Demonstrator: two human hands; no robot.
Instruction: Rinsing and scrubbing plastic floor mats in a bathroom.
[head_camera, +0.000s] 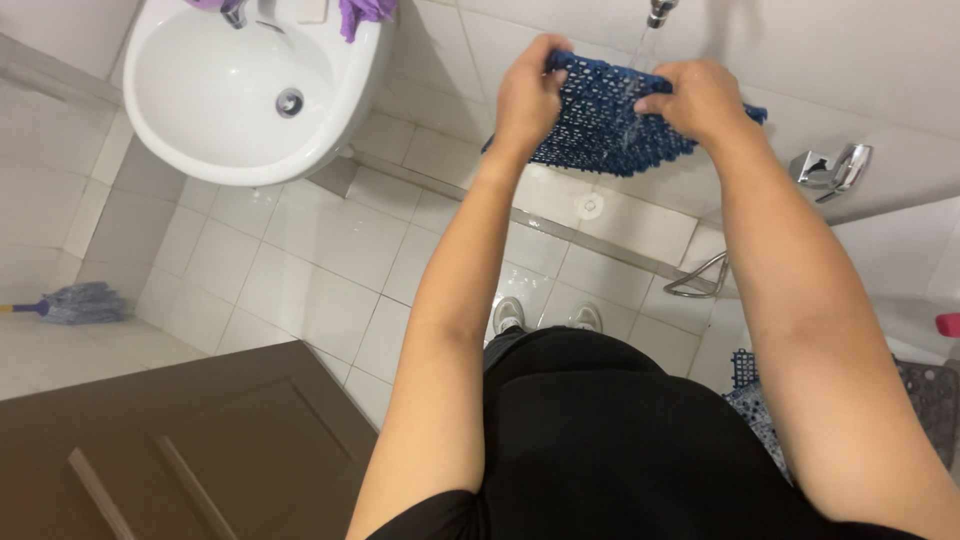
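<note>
A dark blue perforated plastic mat tile (610, 125), gridded with small holes, is held up at a tilt under a thin stream of water falling from a metal tap (658, 12) on the white wall. Below lies a wet white tiled floor (320, 260), with a white ceramic washbasin (180, 130) to the left, a brown wooden door (180, 450) and a blue-grey mop head (85, 302). The left hand (527, 95) is closed around the tile's left edge; the right hand (700, 100) pinches its top right edge, both arms stretched forward.

Blue perforated plastic mat (610, 130), wet, held tilted under running tap water, above tiled floor.
</note>
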